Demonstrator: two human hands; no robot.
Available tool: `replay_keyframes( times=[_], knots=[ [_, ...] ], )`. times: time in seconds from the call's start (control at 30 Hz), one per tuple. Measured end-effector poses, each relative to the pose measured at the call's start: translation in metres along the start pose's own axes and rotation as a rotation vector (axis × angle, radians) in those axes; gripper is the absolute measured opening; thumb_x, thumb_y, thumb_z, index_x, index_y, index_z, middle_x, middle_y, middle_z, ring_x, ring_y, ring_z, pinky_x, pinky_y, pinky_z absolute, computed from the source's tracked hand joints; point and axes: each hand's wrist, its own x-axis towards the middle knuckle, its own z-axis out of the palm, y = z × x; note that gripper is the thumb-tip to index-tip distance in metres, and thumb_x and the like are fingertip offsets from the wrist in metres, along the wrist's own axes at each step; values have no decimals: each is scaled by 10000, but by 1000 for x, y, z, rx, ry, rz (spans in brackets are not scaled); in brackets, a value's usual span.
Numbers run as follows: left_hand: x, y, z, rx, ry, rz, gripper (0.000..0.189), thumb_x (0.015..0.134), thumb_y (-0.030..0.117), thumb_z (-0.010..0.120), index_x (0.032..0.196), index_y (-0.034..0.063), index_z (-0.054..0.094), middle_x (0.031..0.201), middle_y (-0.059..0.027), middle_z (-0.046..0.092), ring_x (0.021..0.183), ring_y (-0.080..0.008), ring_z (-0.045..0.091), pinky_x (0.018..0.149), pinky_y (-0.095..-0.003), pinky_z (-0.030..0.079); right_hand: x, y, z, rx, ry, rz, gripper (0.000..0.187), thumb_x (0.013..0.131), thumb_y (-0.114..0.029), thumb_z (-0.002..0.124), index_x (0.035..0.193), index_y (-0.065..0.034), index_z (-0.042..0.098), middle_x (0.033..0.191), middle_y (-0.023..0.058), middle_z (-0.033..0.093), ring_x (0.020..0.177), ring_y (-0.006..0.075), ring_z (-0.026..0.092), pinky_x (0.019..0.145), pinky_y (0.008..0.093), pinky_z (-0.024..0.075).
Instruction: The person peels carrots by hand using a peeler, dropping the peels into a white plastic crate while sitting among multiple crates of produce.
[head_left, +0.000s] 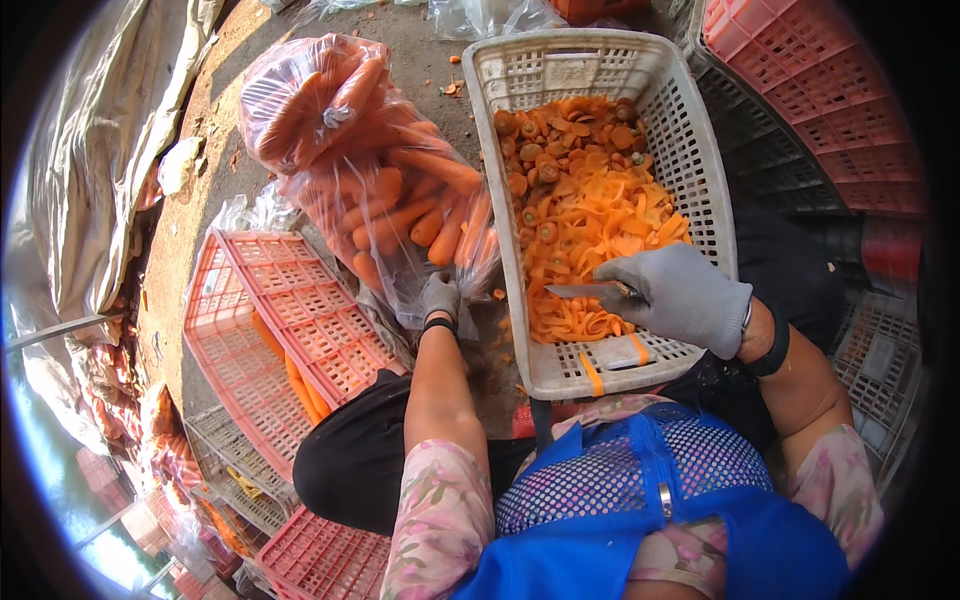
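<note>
My gloved left hand (441, 295) grips the lower edge of a clear plastic bag (409, 289) filled with whole carrots (446, 236). The bag lies on the ground, left of a white perforated crate (491, 225). Above that crate's near end, my gloved right hand (671, 296) holds a knife (577, 290), its blade pointing left. Long carrot peelings (600, 217) fill the near part of the crate, while cut carrot ends (536, 154) gather toward its far part. Two orange strips hang over the near rim.
A pink crate (300, 307) stands tilted at left, with carrots (304, 390) inside it. Stacked crates (817, 97) rise at the right. Another pink crate (326, 555) sits at the lower left. Pale sheeting (97, 150) hangs along the far left, and carrot scraps (452, 88) litter the ground.
</note>
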Motion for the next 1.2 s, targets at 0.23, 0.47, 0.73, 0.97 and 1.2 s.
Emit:
replay_keyframes(
  times=[0.23, 0.47, 0.73, 0.97, 1.2],
  knots=[
    [29, 0, 20, -132, -422, -59, 675, 886, 396, 869, 1351, -66, 709, 1179, -220, 800, 981, -325, 808, 762, -459, 646, 6, -14, -1, -40, -69, -65, 317, 1014, -318, 789, 1228, -85, 762, 865, 173, 767, 778, 377, 765, 701, 473, 597],
    [1, 42, 9, -344, -463, -117, 489, 840, 344, 904, 1007, -97, 774, 899, -150, 776, 738, -231, 713, 653, -427, 549, 7, -7, 9, -59, -60, -78, 323, 1004, -303, 797, 1228, -73, 760, 843, 177, 758, 763, 372, 763, 693, 470, 596],
    [34, 7, 17, -61, -186, 32, 505, 871, 359, 775, 1160, -55, 794, 1116, -278, 804, 1060, -407, 785, 914, -462, 602, 16, -11, 9, -130, -36, -119, 315, 973, -275, 821, 1217, -76, 791, 886, 164, 775, 801, 354, 772, 729, 444, 602],
    [17, 25, -7, -30, 6, 155, 585, 973, 497, 745, 1182, -46, 807, 1109, -274, 812, 1079, -428, 776, 954, -472, 587, 15, 0, 8, -153, -47, -58, 281, 1003, -295, 778, 1168, -68, 764, 910, 188, 777, 872, 383, 774, 790, 503, 597],
    [-25, 16, -88, -1146, 113, 14, 513, 1028, 557, 774, 1244, 93, 745, 1091, -88, 825, 960, -250, 761, 813, -443, 586, 27, 9, 2, -37, 188, -189, 339, 1022, -316, 784, 1235, -52, 794, 918, 201, 782, 842, 360, 778, 789, 467, 613]
  ],
)
